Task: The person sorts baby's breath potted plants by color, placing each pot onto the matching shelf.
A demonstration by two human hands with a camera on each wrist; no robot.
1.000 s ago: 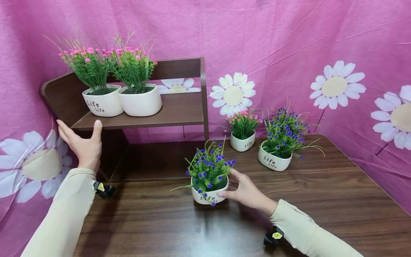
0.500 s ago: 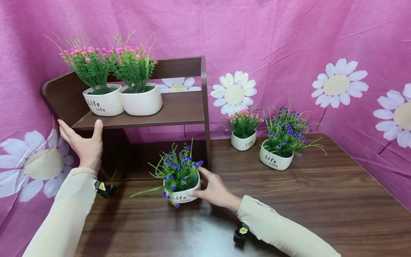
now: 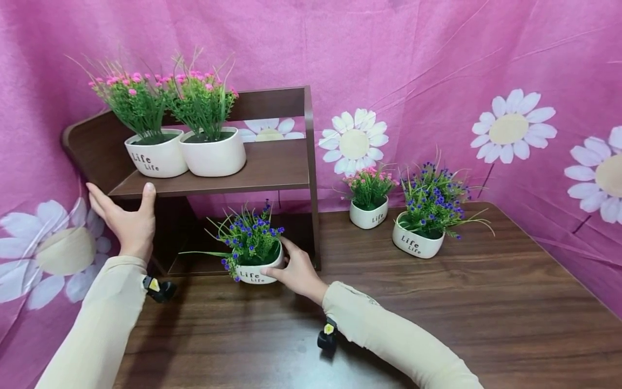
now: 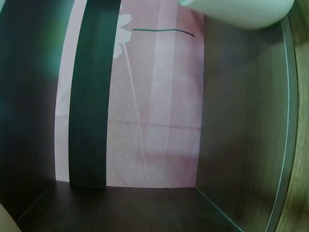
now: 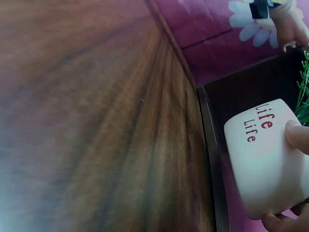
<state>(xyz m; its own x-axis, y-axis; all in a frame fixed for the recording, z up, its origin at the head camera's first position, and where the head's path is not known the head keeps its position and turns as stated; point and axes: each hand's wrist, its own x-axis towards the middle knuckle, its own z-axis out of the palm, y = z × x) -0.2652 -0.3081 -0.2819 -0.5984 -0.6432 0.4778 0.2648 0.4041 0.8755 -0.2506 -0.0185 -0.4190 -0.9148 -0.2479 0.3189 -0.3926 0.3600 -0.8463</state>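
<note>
My right hand (image 3: pixel 297 270) grips the right end of a white flower pot (image 3: pixel 256 274) marked "Life", thumb on its front. Purple-blue flowers and green grass fill that pot, held in front of the lower level of a dark brown shelf unit (image 3: pixel 233 183). In the right wrist view, the pot's white side (image 5: pixel 263 159) shows with thumb and fingertips on it. My left hand (image 3: pixel 127 224) rests against the unit's left side, fingers straight and thumb raised by the upper board. Two white pots (image 3: pixel 157 156) with pink flowers stand side by side on that board.
On the wooden table (image 3: pixel 389 313), right of the unit, stand a small pink-flowered pot (image 3: pixel 369 216) and a larger purple-flowered pot (image 3: pixel 418 240). A pink cloth (image 3: pixel 413 65) with daisies hangs behind. The unit's right side panel (image 3: pixel 312 216) stands close to my right hand.
My right hand has carried the purple-flowered pot leftward from beyond the unit's right side, then up and back to the lower level's front edge. My left hand has stayed put.
</note>
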